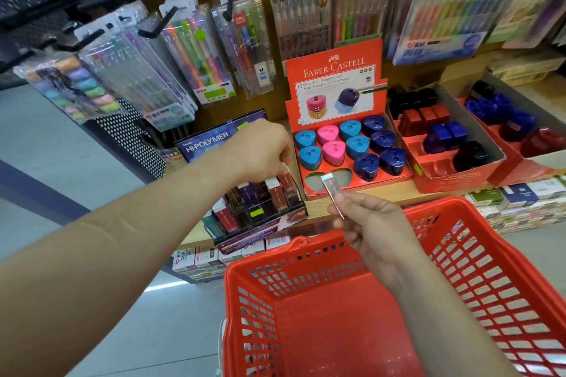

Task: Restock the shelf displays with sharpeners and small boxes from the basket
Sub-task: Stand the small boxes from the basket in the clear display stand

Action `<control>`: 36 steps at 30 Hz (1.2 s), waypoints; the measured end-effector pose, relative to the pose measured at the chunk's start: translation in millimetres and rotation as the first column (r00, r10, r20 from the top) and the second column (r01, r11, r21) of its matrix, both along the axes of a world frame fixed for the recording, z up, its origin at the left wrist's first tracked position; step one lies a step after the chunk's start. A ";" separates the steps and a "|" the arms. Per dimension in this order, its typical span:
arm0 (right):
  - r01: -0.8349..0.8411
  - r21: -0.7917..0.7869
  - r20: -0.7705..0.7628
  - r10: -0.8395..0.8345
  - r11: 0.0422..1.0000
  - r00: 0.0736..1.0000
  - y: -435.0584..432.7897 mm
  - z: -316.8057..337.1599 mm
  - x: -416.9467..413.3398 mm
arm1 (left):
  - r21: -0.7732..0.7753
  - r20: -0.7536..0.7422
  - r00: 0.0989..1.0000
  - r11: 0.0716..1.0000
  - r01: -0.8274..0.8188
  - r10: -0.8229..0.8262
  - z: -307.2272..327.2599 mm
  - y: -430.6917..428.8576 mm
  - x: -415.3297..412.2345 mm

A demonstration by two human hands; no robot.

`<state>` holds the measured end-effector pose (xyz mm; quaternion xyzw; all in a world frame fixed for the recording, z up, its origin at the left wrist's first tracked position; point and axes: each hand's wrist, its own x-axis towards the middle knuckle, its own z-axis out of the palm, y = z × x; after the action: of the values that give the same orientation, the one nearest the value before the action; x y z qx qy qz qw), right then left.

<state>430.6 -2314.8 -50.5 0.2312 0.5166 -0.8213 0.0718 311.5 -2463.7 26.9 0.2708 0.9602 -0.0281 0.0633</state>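
Mid box restock: left hand [263, 150] pinching a box [288, 179] in the rack [266, 229], right hand [373, 226] pinching a second box [332, 191] above the basket [245, 266], near the shelf [398, 194] edge; next, probably slotting it upright into a free rack gap.

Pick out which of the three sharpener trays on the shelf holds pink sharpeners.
The leftmost tray, with the upright Faber-Castell card behind it: two pink sharpeners sit among its blue ones. The other two trays show no pink.

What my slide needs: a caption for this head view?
Left hand pinches a small box at the display; right hand holds a second box above the basket.
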 end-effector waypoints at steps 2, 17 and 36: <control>-0.001 0.043 -0.004 0.001 0.999 1.000 -0.7 -1.6 -0.7 | -0.024 -0.044 0.999 1.000 0.004 -0.005 -7.6 2.4 3.8; -0.010 0.048 -0.111 0.015 0.999 0.994 -7.6 -0.2 -0.7 | 0.445 0.603 0.797 0.814 -0.374 0.036 17.0 10.6 3.2; 0.019 -0.017 -0.067 -0.020 1.000 0.998 -7.9 -6.1 -3.2 | 0.228 0.100 0.992 0.969 -0.098 0.077 -6.0 -11.5 0.1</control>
<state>427.3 -2322.7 -56.6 0.2080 0.5098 -0.8334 0.0482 311.5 -2475.3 21.0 0.2347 0.9640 0.0995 0.0757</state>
